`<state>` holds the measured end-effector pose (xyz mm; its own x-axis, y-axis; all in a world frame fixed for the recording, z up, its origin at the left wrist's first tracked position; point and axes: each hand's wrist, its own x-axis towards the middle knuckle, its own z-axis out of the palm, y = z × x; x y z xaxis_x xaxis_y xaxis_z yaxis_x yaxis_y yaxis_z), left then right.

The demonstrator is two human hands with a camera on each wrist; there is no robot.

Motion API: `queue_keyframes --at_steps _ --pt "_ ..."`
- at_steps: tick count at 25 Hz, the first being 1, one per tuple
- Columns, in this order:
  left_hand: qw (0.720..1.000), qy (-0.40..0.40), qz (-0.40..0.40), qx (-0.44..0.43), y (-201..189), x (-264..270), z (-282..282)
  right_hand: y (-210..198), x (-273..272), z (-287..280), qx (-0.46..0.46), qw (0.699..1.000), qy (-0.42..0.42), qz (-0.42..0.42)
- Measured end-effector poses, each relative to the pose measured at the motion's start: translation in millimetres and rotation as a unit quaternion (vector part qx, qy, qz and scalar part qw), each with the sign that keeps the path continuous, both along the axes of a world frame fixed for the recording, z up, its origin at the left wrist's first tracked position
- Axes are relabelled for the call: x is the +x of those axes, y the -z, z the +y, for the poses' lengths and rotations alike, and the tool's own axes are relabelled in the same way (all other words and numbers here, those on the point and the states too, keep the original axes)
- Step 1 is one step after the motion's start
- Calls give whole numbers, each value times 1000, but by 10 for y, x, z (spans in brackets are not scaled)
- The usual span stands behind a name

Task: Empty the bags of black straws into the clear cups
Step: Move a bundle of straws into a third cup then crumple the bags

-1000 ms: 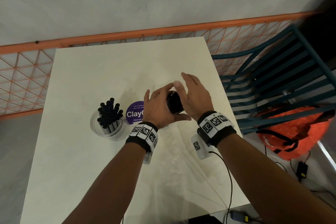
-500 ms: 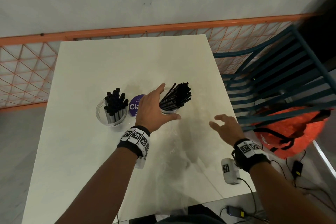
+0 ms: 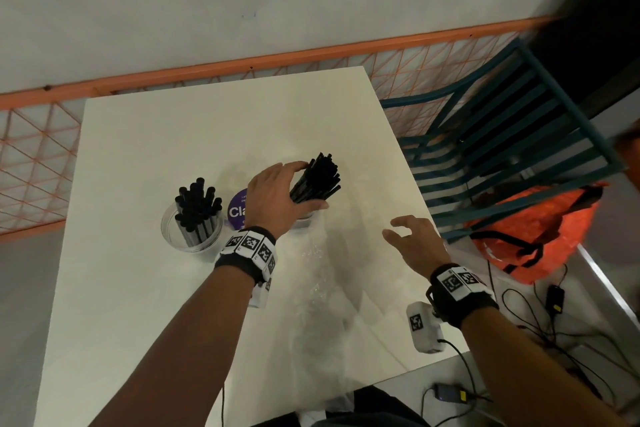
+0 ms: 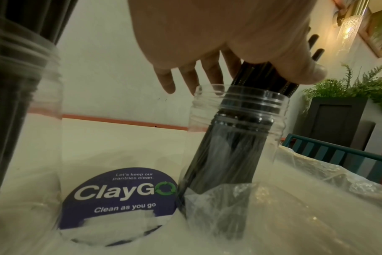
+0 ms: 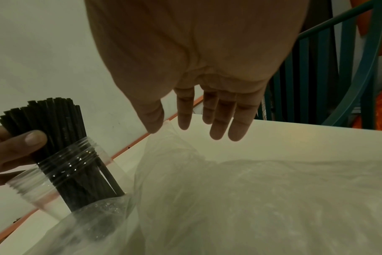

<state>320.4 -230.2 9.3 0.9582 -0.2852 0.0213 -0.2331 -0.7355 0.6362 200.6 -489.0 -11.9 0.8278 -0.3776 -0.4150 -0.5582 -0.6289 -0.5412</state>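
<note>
Two clear cups stand on the white table (image 3: 145,288). The left cup (image 3: 190,236) holds upright black straws (image 3: 197,204). My left hand (image 3: 277,198) grips a second bundle of black straws (image 3: 317,180) just above the rim of the right cup (image 3: 304,221). In the left wrist view the thumb (image 4: 305,72) presses on that bundle, which leans inside the right cup (image 4: 236,138). My right hand (image 3: 412,239) hovers open and empty near the table's right edge, apart from the cup. Its fingers (image 5: 216,124) hang over a crumpled clear bag (image 5: 229,189).
A round purple ClayGo sticker (image 3: 239,210) lies between the cups. Empty clear plastic bags (image 3: 318,274) are spread over the table's near right part. A teal slatted chair (image 3: 502,156) and an orange bag (image 3: 540,229) stand right of the table. An orange mesh fence (image 3: 34,156) runs behind.
A second ago both hands cupped the straw bundle. My right hand has let go and drawn back to the right, while the left hand keeps hold of the bundle in the right cup.
</note>
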Motion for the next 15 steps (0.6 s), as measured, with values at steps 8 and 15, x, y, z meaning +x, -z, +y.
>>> queue_keyframes --at_steps 8,15 --pt "998 -39 36 -42 -111 -173 130 127 91 -11 4 1000 -4 -17" --pt "960 -101 261 -21 333 -1200 310 528 32 200 -11 990 -79 118"
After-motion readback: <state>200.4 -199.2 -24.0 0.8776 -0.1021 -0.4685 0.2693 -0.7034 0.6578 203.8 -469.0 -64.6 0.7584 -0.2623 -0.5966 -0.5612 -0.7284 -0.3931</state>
